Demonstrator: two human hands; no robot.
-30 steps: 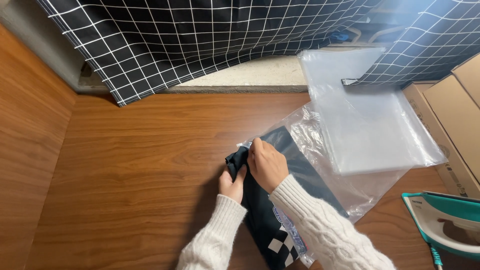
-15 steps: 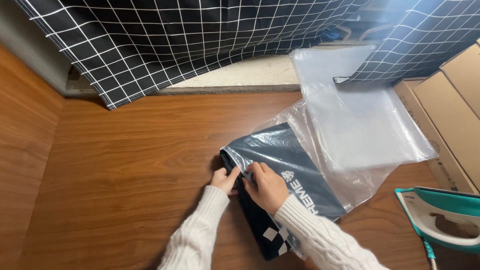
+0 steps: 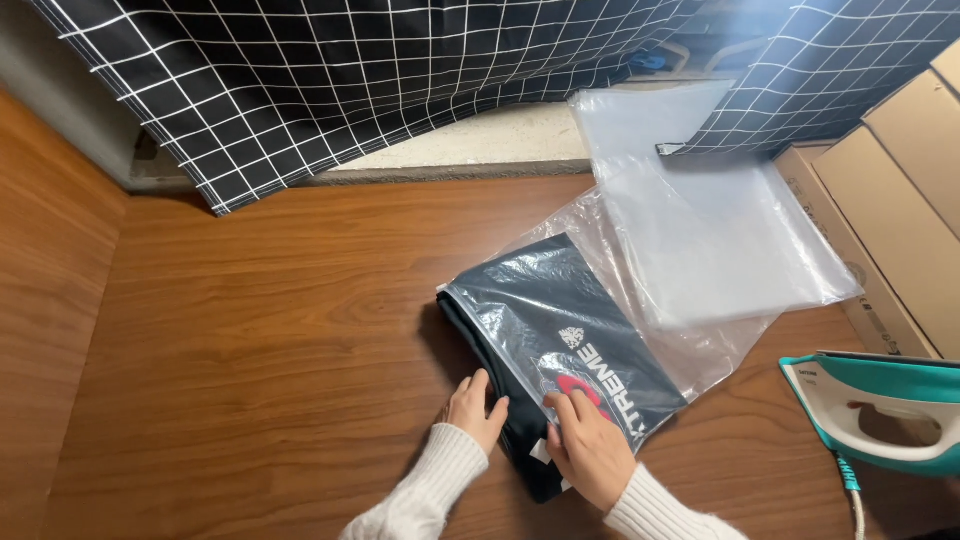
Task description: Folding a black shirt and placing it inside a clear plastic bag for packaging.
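Observation:
A folded black garment [image 3: 540, 330] with a white and red print lies on the wooden floor, mostly covered by a clear plastic bag [image 3: 600, 270]. My left hand [image 3: 475, 410] rests on the garment's near left edge, fingers curled on the dark cloth. Beside it, my right hand [image 3: 590, 445] presses flat on the bag's near end, over the print. Both arms wear white knitted sleeves.
A stack of clear plastic bags [image 3: 700, 230] lies to the right. Brown cardboard boxes [image 3: 890, 200] stand at the right edge. A teal and white iron [image 3: 880, 410] sits at the lower right. A black checked curtain [image 3: 350, 80] hangs along the back wall.
Both hands have slid back toward me along the garment. The clear bag now covers more of the black garment, and the print shows through it.

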